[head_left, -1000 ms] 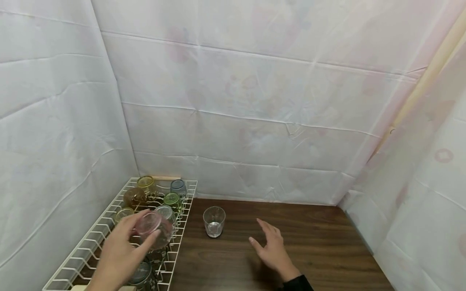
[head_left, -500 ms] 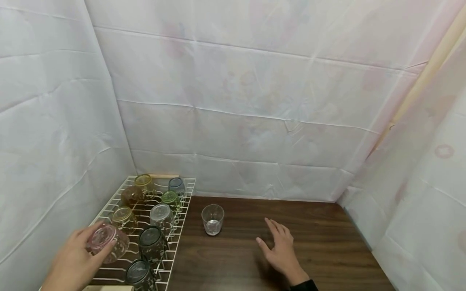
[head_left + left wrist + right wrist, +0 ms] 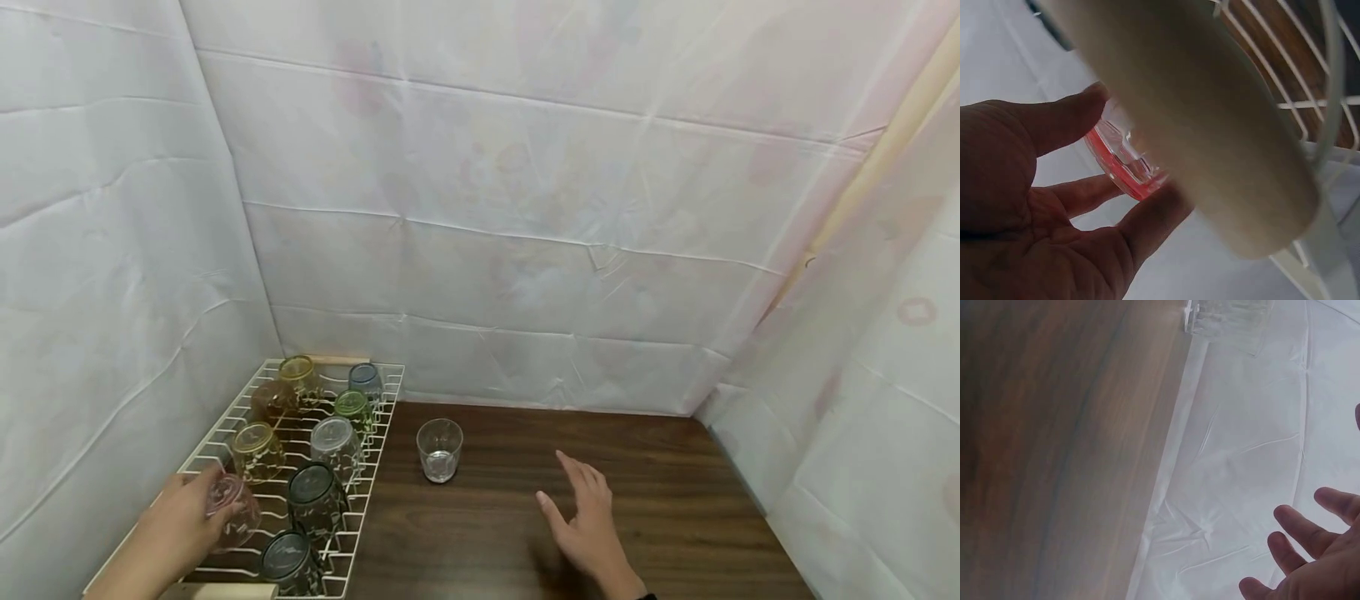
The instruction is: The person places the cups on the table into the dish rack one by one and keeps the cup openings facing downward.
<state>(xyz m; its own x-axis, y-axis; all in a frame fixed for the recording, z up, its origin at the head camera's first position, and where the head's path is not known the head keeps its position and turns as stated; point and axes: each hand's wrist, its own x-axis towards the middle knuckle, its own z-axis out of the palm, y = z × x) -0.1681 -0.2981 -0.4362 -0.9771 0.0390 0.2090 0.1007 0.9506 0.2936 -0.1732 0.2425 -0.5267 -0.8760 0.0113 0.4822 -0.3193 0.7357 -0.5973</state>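
My left hand (image 3: 174, 518) grips a pink glass (image 3: 242, 518) between thumb and fingers, at the front left of a white wire dish rack (image 3: 365, 508). The base of the glass faces up. In the left wrist view, a pale wooden bar (image 3: 1210, 144) hides part of the pink glass (image 3: 1113, 164); whether it touches the wires cannot be told. Over the brown tabletop my right hand (image 3: 588, 521) is held with fingers spread, holding nothing. Nearest to it, a clear glass (image 3: 439, 454) stands upright on the wood.
Several upturned glasses occupy the rack, among them a dark one (image 3: 315, 496), a second dark one (image 3: 288, 560), a yellow one (image 3: 257, 454), a clear one (image 3: 335, 446) and a green one (image 3: 352, 408). White sheeting (image 3: 487, 275) encloses the back and sides.
My left hand has carried the pink glass left and toward me, away from the rack's middle, then slightly lower. My right hand has drifted a little to the right.
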